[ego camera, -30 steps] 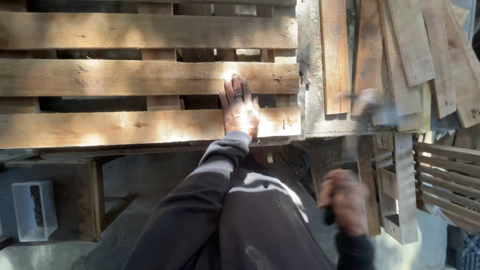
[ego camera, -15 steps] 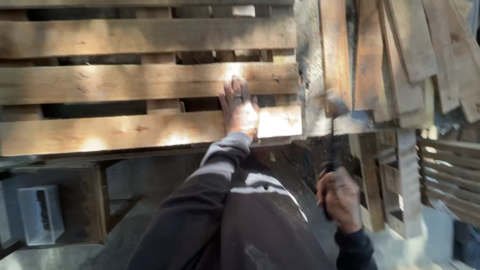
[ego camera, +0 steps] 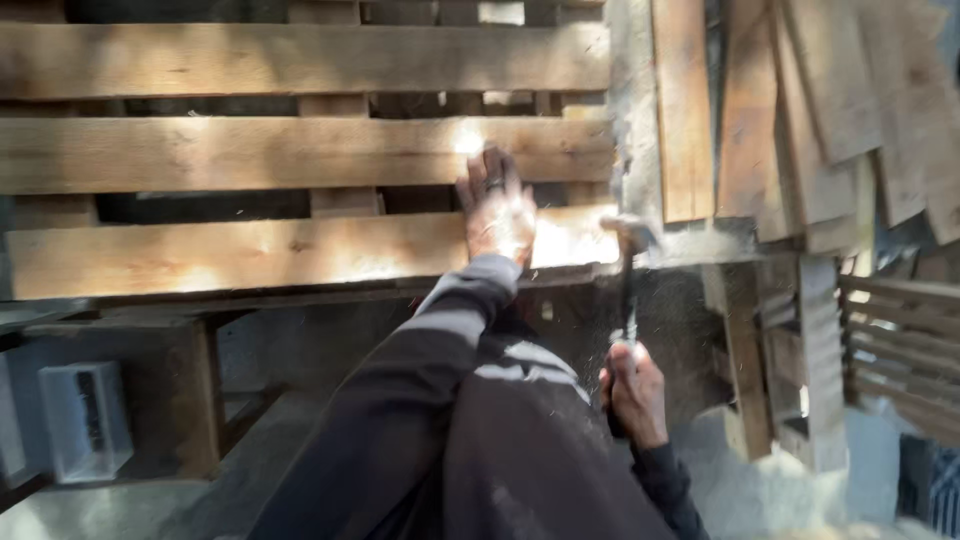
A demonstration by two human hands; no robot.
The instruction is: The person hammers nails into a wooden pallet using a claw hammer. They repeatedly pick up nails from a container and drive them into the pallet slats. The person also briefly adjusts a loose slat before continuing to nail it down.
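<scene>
My left hand (ego camera: 497,207) lies flat with fingers spread on a sunlit plank of a wooden pallet (ego camera: 250,150); a ring shows on one finger. My right hand (ego camera: 635,392) grips the handle of a hammer (ego camera: 627,270). The hammer's head is up against the right end of that lower plank, and fine dust hangs in the air around it. Dark sleeves with a pale stripe cover both my arms.
Loose boards (ego camera: 800,110) lean in a stack at the upper right. A slatted crate (ego camera: 900,340) sits at the right edge. A small grey box (ego camera: 85,420) rests low on the left under a wooden frame (ego camera: 200,400). Grey concrete floor lies below.
My right hand has swung the hammer from the right of the pallet in to the plank's end, raising dust. My left hand has stayed pressed on the plank.
</scene>
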